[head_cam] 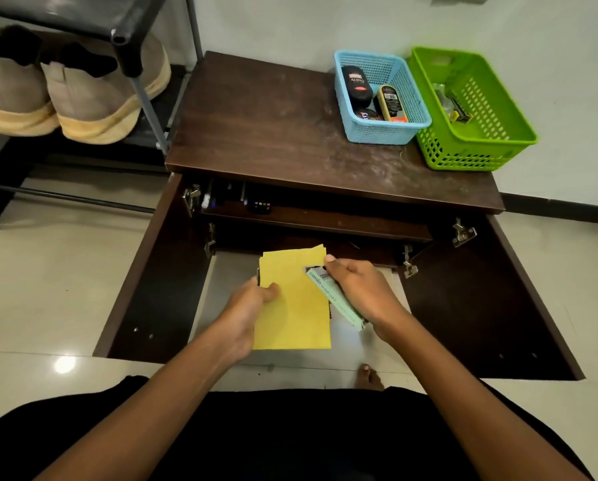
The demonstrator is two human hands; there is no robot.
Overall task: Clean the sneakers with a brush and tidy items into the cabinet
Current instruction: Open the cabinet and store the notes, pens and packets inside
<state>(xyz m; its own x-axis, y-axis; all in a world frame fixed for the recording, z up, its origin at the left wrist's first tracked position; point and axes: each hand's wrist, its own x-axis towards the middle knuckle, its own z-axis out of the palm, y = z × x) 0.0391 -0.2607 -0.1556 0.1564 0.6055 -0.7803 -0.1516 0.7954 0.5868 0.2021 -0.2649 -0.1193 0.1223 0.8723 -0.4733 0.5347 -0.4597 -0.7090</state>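
**Both hands hold paper items before the open cabinet**

The left hand (pixel 252 307) pinches a yellow envelope (pixel 297 317) at its left edge, with the thumb lying on top of the paper. The right hand (pixel 360 289) has its fingers curled around a pale green box (pixel 328 296), and one fingertip reaches the upper right corner of the envelope. Both forearms stretch forward from the person's body, and the hands are near each other, above the floor (pixel 47 272) of pale glossy tiles.

The dark wooden cabinet (pixel 290 140) stands against a light wall. Its left door (pixel 144 289) and right door (pixel 481 307) are both swung wide open toward the person. On the inner shelf (pixel 325 220), near its left end, lies a remote control (pixel 261 205).

At the right rear corner of the cabinet's top stand a blue basket (pixel 377 133) and a green basket (pixel 471 154), touching side by side. The blue one holds dark containers.

The sneakers (pixel 92 105) stand as a pair on a black shoe rack (pixel 151 109) left of the cabinet. Their heels face the person, so their long axis runs away from the person.

The envelope's long axis runs from the person toward the cabinet. The box lies slanted, from upper left to lower right.
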